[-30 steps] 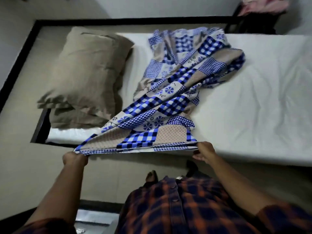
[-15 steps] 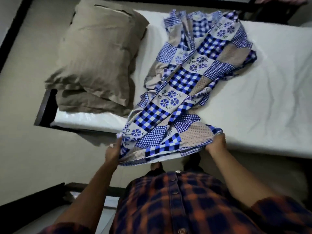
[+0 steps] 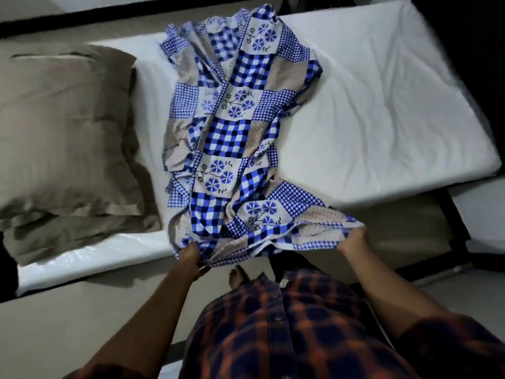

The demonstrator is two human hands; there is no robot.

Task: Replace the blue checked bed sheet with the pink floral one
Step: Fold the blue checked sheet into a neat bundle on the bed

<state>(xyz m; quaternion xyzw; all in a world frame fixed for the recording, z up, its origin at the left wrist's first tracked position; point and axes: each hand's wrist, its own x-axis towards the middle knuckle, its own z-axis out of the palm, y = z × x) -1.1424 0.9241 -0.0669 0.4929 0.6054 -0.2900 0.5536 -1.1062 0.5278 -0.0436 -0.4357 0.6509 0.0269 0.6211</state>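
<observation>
The blue checked bed sheet (image 3: 235, 138) lies bunched in a long strip across the bare white mattress (image 3: 382, 113), from the far side to the near edge. My left hand (image 3: 191, 257) grips its near left corner at the mattress edge. My right hand (image 3: 354, 239) grips the near right corner, held out just past the edge. The hem hangs slack between both hands. No pink floral sheet is in view.
A brown pillow (image 3: 62, 127) lies on the mattress to the left of the sheet, on top of another. The black bed frame (image 3: 451, 222) shows along the right and far sides. Pale floor (image 3: 68, 318) lies between me and the bed.
My left hand has moved right along the hem toward the right hand, so the stretched edge has slackened and the sheet has gathered narrower. The view has shifted right over the bed.
</observation>
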